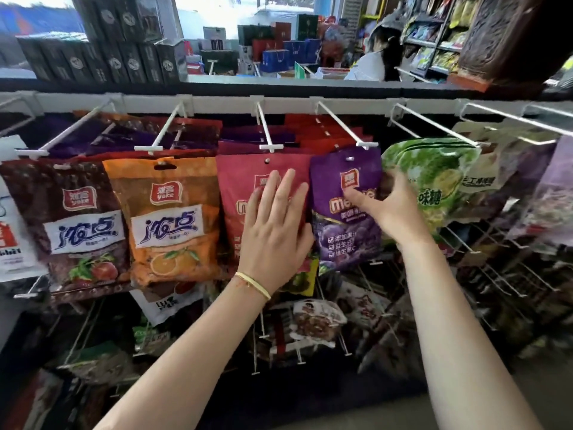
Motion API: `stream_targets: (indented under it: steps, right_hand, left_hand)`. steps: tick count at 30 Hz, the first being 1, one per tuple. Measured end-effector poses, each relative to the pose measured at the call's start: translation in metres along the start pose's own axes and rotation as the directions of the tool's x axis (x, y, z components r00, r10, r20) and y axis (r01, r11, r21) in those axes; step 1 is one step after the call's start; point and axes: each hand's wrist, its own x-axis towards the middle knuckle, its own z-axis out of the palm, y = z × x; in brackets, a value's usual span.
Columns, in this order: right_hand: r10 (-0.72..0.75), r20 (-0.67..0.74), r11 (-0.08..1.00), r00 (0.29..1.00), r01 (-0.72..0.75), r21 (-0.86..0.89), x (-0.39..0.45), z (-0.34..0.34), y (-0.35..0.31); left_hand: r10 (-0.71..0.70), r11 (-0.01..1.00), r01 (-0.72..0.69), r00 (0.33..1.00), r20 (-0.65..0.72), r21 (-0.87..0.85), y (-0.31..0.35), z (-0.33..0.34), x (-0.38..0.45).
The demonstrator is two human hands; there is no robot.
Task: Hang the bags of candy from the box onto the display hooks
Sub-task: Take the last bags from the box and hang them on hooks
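A purple candy bag hangs at the front of a white display hook. My right hand grips its right edge, thumb on the front and fingers behind. To its left a red candy bag hangs on the neighbouring hook. My left hand presses flat against that red bag with straight fingers. More red and purple bags hang behind these two. The box is not in view.
An orange bag and a dark red bag hang further left, a green bag to the right. Lower wire hooks carry other snack packs. A person sits beyond the rack top.
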Motion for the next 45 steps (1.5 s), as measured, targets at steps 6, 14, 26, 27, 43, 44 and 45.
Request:
stream_targets:
  steps: [6, 14, 26, 27, 43, 44, 45]
  right_hand:
    - [-0.044, 0.139, 0.978, 0.989, 0.015, 0.206, 0.019, -0.011, 0.017]
    - [-0.106, 0.374, 0.880, 0.922, -0.088, 0.467, 0.027, -0.023, 0.034]
    - [-0.267, 0.288, 0.858, 0.920, 0.091, 0.506, 0.019, -0.041, 0.023]
    - [-0.291, 0.245, 0.860, 0.925, 0.140, 0.490, 0.017, -0.041, 0.021]
    - [-0.278, -0.037, 0.912, 0.960, 0.275, 0.304, 0.020, -0.030, 0.020]
    - [-0.255, -0.026, 0.912, 0.966, 0.250, 0.325, 0.022, -0.030, 0.021]
    - [-0.238, -0.013, 0.909, 0.971, 0.228, 0.348, 0.023, -0.030, 0.020]
  left_hand:
    - [-0.219, 0.976, 0.219, 0.975, -0.036, 0.011, 0.029, 0.018, 0.015]
    - [-0.507, 0.857, 0.487, 0.855, -0.107, -0.169, 0.062, 0.018, 0.027]
    - [-0.697, 0.550, 0.700, 0.685, 0.212, -0.456, 0.087, 0.006, 0.042]
    - [-0.696, 0.510, 0.707, 0.674, 0.247, -0.490, 0.089, 0.006, 0.043]
    - [-0.615, 0.454, 0.677, 0.708, 0.346, -0.579, 0.068, 0.012, 0.053]
    - [-0.620, 0.465, 0.666, 0.715, 0.323, -0.583, 0.067, 0.012, 0.052]
    - [-0.625, 0.473, 0.656, 0.720, 0.300, -0.588, 0.066, 0.012, 0.050]
